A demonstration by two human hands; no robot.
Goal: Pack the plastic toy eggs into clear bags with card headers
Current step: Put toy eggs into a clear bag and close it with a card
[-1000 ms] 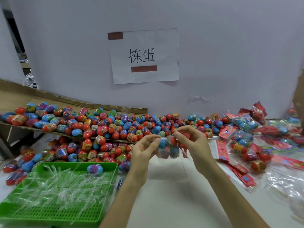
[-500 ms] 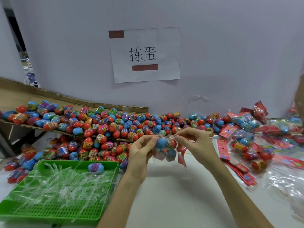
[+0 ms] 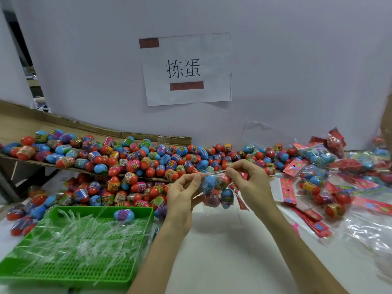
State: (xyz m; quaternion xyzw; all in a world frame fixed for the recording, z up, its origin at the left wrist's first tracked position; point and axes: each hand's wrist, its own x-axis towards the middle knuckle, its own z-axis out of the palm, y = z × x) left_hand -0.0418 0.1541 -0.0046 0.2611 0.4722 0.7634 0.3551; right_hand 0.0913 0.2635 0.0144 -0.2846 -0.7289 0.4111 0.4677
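A clear bag point(image 3: 216, 188) with several toy eggs inside hangs in the air between my hands, above the white table. My left hand point(image 3: 184, 195) pinches the bag's top left corner. Pinching the top right corner is my right hand point(image 3: 250, 183). A red strip dangles from the bag below my right hand. A big heap of loose red, blue and purple eggs point(image 3: 131, 166) lies behind and to the left, partly on a cardboard sheet point(image 3: 25, 122). Red card headers point(image 3: 287, 190) lie on the table at the right.
A green perforated tray point(image 3: 70, 270) at the front left holds clear plastic strips and one blue egg point(image 3: 124, 215). Packed bags with red headers point(image 3: 318, 158) pile up at the right. A white wall with a paper sign point(image 3: 186, 68) stands behind.
Both hands have lifted the bag slightly and pulled its top edge taut between them; the eggs now hang lower in the bag.
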